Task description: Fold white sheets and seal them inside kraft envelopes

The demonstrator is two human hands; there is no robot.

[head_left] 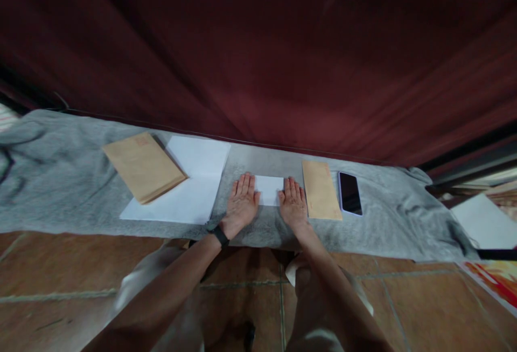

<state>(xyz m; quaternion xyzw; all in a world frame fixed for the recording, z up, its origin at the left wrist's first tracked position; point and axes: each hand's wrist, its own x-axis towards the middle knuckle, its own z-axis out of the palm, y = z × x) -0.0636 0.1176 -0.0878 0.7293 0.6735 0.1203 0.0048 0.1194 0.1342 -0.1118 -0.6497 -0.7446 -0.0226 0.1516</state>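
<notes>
A small folded white paper [269,188] lies on the grey cloth [64,179] in the middle. My left hand [241,204] lies flat with its fingers stretched out on the paper's left edge. My right hand [293,202] lies flat the same way on the paper's right edge. Neither hand holds anything. A black band sits on my left wrist.
A single brown envelope [321,190] lies right of my right hand, with a dark phone [349,193] beside it. A stack of brown envelopes [144,166] rests on large white sheets [189,187] at the left. A dark red curtain [258,50] hangs behind. Tiled floor lies below.
</notes>
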